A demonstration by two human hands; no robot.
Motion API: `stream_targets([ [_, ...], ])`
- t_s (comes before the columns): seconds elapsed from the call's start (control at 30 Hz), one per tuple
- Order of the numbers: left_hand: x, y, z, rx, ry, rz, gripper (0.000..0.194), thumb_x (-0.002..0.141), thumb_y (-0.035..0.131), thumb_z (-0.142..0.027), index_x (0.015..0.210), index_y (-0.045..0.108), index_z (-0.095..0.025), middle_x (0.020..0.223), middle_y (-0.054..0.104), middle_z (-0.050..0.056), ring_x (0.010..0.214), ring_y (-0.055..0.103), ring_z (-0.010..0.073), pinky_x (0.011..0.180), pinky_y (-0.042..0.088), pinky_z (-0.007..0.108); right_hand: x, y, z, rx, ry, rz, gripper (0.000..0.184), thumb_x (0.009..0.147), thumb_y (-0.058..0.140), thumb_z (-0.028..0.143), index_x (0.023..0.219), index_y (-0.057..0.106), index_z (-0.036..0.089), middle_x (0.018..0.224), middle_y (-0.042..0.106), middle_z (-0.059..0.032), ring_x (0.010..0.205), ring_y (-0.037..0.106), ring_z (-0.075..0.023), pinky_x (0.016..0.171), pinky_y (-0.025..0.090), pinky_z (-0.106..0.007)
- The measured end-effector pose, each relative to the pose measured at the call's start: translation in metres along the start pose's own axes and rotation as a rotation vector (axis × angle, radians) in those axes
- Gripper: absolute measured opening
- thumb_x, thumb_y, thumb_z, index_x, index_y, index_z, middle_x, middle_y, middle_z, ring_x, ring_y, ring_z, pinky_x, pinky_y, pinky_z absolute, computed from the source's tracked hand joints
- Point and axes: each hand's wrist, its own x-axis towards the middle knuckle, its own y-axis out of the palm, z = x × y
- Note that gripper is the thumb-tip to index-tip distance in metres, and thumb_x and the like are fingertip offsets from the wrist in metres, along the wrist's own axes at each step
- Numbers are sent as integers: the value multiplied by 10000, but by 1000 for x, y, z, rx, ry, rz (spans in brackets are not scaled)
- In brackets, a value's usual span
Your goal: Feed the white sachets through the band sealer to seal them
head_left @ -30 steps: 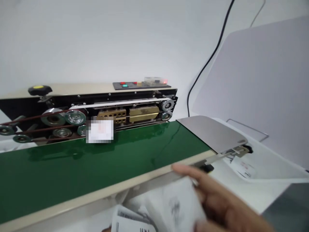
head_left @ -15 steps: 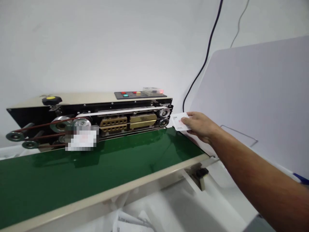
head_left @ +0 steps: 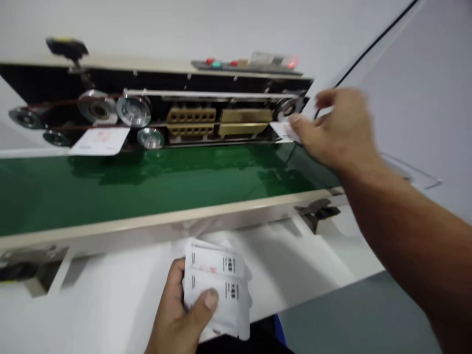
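Observation:
My right hand (head_left: 337, 130) reaches to the right end of a band sealing machine (head_left: 158, 78) and pinches a small white pouch (head_left: 283, 131) at the entry rollers, above the green conveyor belt (head_left: 155, 179). The hand is blurred by motion. My left hand (head_left: 180, 314) is low at the front, closed around a stack of white printed pouches (head_left: 221, 290), thumb on top. Another white pouch (head_left: 99, 141) hangs in the sealing belts at the left, near the silver pulleys.
The machine's top carries a control panel (head_left: 243, 63) with red and green buttons and a red light. A black knob (head_left: 66, 46) stands at the left. A black cable (head_left: 372, 46) runs up the white wall. A grey-white panel (head_left: 424, 98) leans at the right.
The view has tilted down, so my left hand with its stack came into sight. My right hand pushed its pouch left into the rollers. The sealed pouch travelled further left along the belt.

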Motion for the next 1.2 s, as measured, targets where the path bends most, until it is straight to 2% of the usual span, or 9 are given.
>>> stream_targets([
  [0.03,0,0,-1,-13,0,23,519,822,781,-470,1178,475,-247,950,740,53,797,679,205,695,528,323,-21,-1,7,-37,-82,-33,455,922,655,367,1310,521,172,1444,423,-157,1154,539,-327,986,436,-434],
  [0.1,2,-2,-3,-29,26,53,474,849,765,-436,1173,471,-254,974,728,37,777,656,173,675,516,302,-69,-4,17,-119,-350,-56,279,969,549,415,1167,586,221,1241,568,-142,980,607,-321,843,496,-462],
  [0.2,4,-6,-2,-47,81,94,412,889,736,-376,1179,464,-266,1025,719,25,851,664,175,732,533,321,-139,2,16,44,-684,302,210,964,584,460,1087,549,293,1000,604,-89,916,614,-315,800,542,-476],
  [0.3,6,-10,0,-72,144,129,371,927,697,-317,1221,474,-272,1084,712,10,953,655,163,837,521,314,-183,24,4,113,-786,578,471,944,645,398,1315,469,167,1212,562,-159,1129,564,-336,952,546,-482],
  [0.47,5,-11,1,-59,125,114,297,950,659,-371,1187,511,-269,1031,711,7,914,625,148,818,501,296,-200,51,-7,143,-633,603,603,946,621,343,1433,360,102,1271,520,-188,1164,539,-321,989,545,-486],
  [0.73,8,-13,9,-171,94,46,119,1007,539,-408,1032,499,-299,759,642,-54,581,533,90,500,385,203,-206,44,-20,296,-144,436,578,926,655,418,1429,391,314,1250,564,-119,1010,640,-322,831,609,-524],
  [0.83,8,-13,8,-134,66,31,160,984,580,-416,1013,466,-307,695,608,-70,539,502,94,470,373,201,-206,43,-27,364,-72,384,579,917,672,368,1428,401,330,1295,532,-118,1019,632,-312,786,615,-486],
  [1.07,5,-5,-4,-141,70,66,241,956,615,-472,1038,515,-269,751,650,-55,629,530,90,580,399,221,-189,31,-26,495,-42,708,466,969,640,309,1398,464,356,1204,617,-59,981,678,-219,731,641,-302],
  [1.2,5,-4,-3,-115,50,-6,213,971,599,-451,1011,533,-253,754,650,-42,666,539,102,622,422,240,-185,32,-20,673,53,737,446,967,652,264,1370,473,328,1089,680,-36,912,705,-171,680,638,-210],
])
